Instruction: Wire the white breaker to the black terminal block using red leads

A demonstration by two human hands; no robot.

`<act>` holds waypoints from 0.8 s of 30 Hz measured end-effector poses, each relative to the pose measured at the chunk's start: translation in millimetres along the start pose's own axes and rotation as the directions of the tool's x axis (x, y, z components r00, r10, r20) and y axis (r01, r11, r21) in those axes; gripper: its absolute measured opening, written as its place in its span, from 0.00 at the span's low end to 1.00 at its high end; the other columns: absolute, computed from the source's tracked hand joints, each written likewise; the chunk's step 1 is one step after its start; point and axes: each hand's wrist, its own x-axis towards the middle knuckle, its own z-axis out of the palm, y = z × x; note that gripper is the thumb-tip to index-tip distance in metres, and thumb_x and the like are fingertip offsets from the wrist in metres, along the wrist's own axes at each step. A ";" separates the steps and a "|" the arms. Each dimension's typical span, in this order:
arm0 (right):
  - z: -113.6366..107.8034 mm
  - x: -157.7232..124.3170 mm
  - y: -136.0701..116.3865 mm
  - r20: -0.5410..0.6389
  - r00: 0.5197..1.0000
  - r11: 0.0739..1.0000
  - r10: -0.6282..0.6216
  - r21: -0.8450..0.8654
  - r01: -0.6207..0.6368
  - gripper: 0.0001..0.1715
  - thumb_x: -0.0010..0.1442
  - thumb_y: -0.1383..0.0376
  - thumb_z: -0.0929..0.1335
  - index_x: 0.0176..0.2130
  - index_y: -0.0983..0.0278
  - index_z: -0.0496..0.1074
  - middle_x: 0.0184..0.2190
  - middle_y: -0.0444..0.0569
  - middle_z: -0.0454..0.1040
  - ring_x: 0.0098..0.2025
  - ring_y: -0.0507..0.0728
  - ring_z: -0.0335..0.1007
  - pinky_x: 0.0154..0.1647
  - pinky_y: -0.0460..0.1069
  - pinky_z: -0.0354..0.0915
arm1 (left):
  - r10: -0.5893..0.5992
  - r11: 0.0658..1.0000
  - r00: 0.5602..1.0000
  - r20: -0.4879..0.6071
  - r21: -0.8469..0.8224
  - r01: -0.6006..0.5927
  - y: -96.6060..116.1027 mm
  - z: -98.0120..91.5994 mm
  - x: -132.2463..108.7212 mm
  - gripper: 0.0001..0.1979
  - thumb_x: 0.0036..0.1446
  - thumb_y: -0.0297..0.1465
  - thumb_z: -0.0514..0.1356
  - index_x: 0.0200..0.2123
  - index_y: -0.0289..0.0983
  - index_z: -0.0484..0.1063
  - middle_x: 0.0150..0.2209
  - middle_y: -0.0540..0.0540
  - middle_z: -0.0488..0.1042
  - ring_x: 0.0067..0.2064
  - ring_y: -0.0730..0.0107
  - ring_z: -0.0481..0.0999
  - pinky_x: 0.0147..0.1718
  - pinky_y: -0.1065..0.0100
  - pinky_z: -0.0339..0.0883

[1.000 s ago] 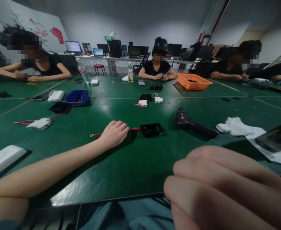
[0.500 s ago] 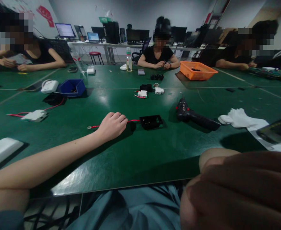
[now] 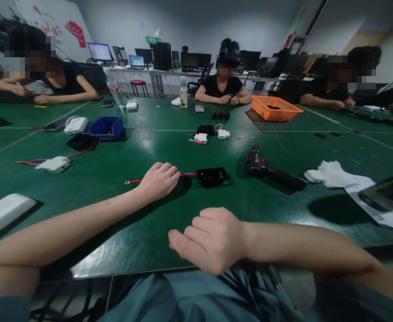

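Lying across a red wire [image 3: 188, 174], my left hand [image 3: 161, 181] has its fingers curled down around it. A ring terminal [image 3: 127, 182] ends the wire to the left of that hand, and a black plastic housing [image 3: 213, 176] sits at the wire's right end. Whatever else is under the palm is hidden. My right hand [image 3: 209, 239] is closed in a loose fist above the table's near edge, with its fingertips turned out of sight. It is apart from the wire and the housing.
A black cordless drill [image 3: 272, 167] lies right of the housing, near white gloves [image 3: 337, 176]. A blue bin [image 3: 106, 128], a white module with red wires [image 3: 53, 164] and a white case [image 3: 6, 214] are on the left. Farther back stands an orange basket [image 3: 276, 108]; three people sit around the table.
My right hand has swung away from close to the camera, moving left and forward over the table edge. The left hand stays on the wire. The view has tilted up slightly.
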 end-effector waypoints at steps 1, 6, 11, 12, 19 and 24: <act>14.3 -10.1 -0.9 0.035 0.999 1.000 0.009 0.024 -0.010 0.10 0.63 0.65 0.67 0.31 0.66 0.73 0.16 0.38 0.63 0.17 0.49 0.57 0.18 0.49 0.48 | 0.001 1.000 1.000 0.001 -0.005 -0.001 0.3 -0.8 0.2 0.10 0.65 0.28 0.54 0.41 0.35 0.75 0.40 0.40 0.76 0.44 0.57 0.73 0.40 0.57 0.64; 62.6 -47.7 -5.4 0.353 0.927 0.971 0.124 0.151 -0.187 0.17 0.66 0.63 0.61 0.26 0.62 0.67 0.18 0.43 0.71 0.19 0.52 0.67 0.21 0.49 0.53 | -0.001 0.998 1.000 -0.024 -0.064 -0.001 0.9 -3.7 -0.3 0.11 0.64 0.27 0.54 0.43 0.35 0.76 0.42 0.38 0.76 0.49 0.55 0.73 0.46 0.55 0.65; 65.9 -45.2 2.1 0.618 0.752 0.879 0.231 0.200 -0.434 0.09 0.64 0.65 0.63 0.44 0.65 0.69 0.34 0.47 0.79 0.31 0.55 0.75 0.26 0.49 0.56 | 0.043 0.999 0.999 -0.032 -0.027 -0.044 -2.7 -10.5 5.5 0.13 0.65 0.29 0.53 0.49 0.36 0.74 0.48 0.38 0.75 0.52 0.54 0.72 0.50 0.54 0.64; 64.8 -44.0 3.3 0.636 0.733 0.866 0.241 0.200 -0.459 0.11 0.64 0.65 0.63 0.46 0.64 0.68 0.36 0.48 0.80 0.32 0.56 0.75 0.26 0.49 0.56 | 0.058 0.998 0.998 -0.031 -0.021 -0.059 -3.0 -12.6 8.8 0.14 0.66 0.29 0.52 0.50 0.36 0.73 0.48 0.38 0.75 0.51 0.55 0.72 0.49 0.55 0.64; 63.6 -45.6 9.4 0.642 0.762 0.909 0.085 0.264 -0.323 0.10 0.65 0.60 0.64 0.41 0.62 0.71 0.34 0.46 0.79 0.32 0.56 0.73 0.27 0.50 0.56 | 0.211 0.918 0.973 -0.093 -0.323 -0.230 29.5 -39.3 21.3 0.12 0.67 0.33 0.51 0.35 0.36 0.72 0.36 0.42 0.75 0.38 0.64 0.73 0.37 0.62 0.65; 67.3 -45.9 8.5 0.509 0.817 0.871 -0.271 0.491 -0.018 0.12 0.65 0.60 0.64 0.40 0.61 0.75 0.39 0.49 0.80 0.40 0.58 0.73 0.37 0.52 0.65 | 0.156 0.537 0.983 -0.099 -0.827 -0.169 60.5 -63.0 -0.2 0.14 0.65 0.36 0.52 0.49 0.35 0.66 0.44 0.38 0.74 0.45 0.61 0.73 0.44 0.60 0.71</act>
